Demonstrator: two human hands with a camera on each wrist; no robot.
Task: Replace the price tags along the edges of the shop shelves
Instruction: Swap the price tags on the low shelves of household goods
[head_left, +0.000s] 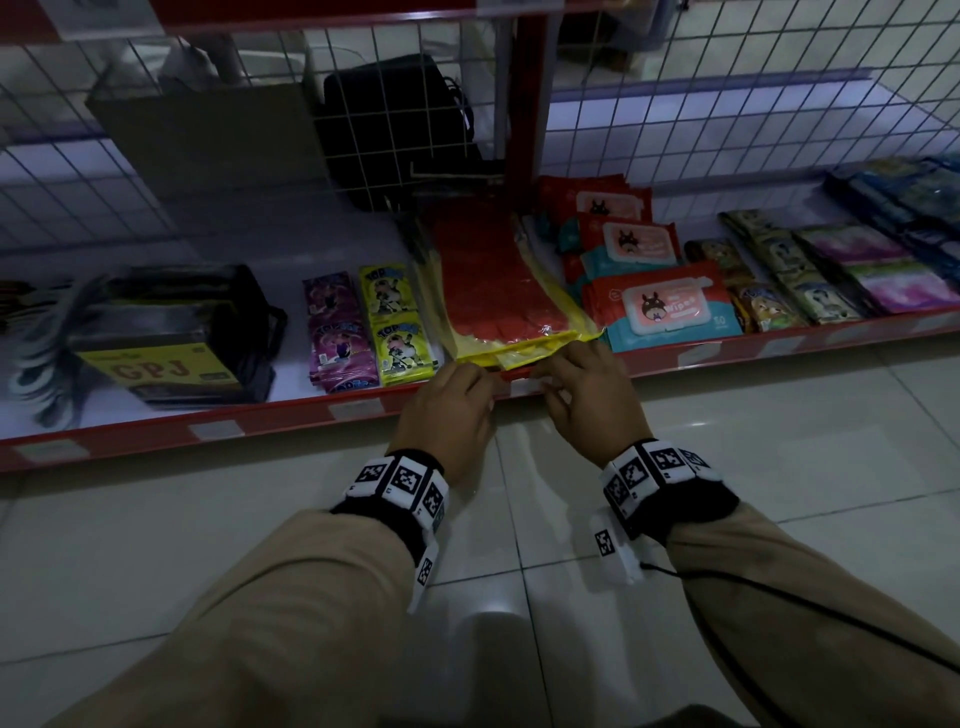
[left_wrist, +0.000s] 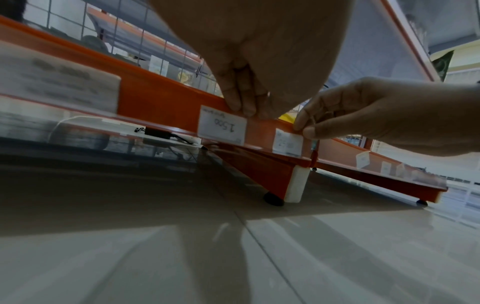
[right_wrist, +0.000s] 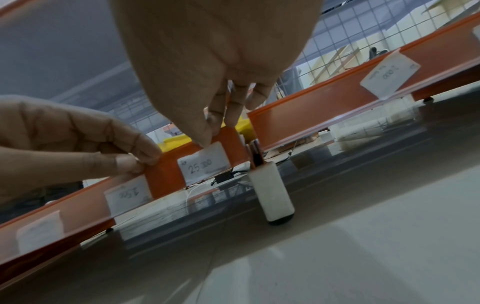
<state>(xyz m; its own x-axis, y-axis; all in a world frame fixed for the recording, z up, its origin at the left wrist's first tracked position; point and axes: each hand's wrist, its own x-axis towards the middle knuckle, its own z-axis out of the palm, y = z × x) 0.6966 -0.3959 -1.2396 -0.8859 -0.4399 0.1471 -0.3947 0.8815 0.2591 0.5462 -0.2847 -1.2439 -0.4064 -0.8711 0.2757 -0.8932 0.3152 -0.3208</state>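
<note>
Both hands' fingers (left_wrist: 235, 96) pinch price tags (right_wrist: 203, 162) on shelf edge (left_wrist: 161, 100).

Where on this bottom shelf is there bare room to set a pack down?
Bare white shelf lies behind the purple and yellow sachets, right of the black GPJ box. Right of the red upright, wipes packs and sachets crowd it.
</note>
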